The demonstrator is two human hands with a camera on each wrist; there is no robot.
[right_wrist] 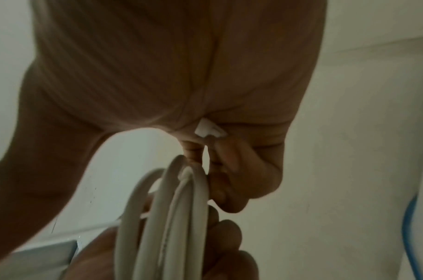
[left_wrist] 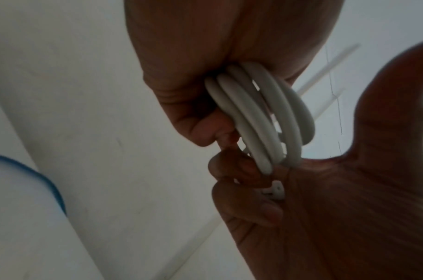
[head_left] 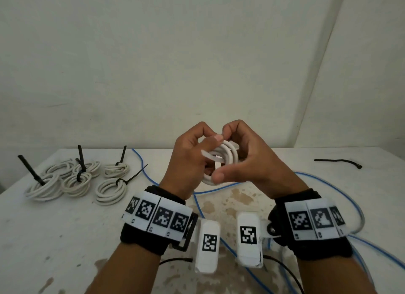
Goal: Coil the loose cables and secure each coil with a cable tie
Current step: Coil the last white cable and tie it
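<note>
A small coil of white cable (head_left: 225, 155) is held up above the table between both hands. My left hand (head_left: 195, 155) grips the coil's left side, thumb on top. My right hand (head_left: 243, 157) curls round the right side, thumb low in front. A white cable tie (head_left: 209, 157) crosses the coil, its tail poking out to the left. The left wrist view shows the coil (left_wrist: 258, 117) in my left hand (left_wrist: 193, 75), with the tie's head (left_wrist: 275, 189) among my right hand's fingers. In the right wrist view my right hand (right_wrist: 157, 75) pinches that head (right_wrist: 209, 130) above the coil (right_wrist: 169, 217).
Several white coils (head_left: 76, 179) bound with black ties lie at the table's left. A loose blue cable (head_left: 219, 189) runs across the stained white table (head_left: 65, 239) under and right of my hands. A black cable tie (head_left: 337, 162) lies at the far right. A wall stands behind.
</note>
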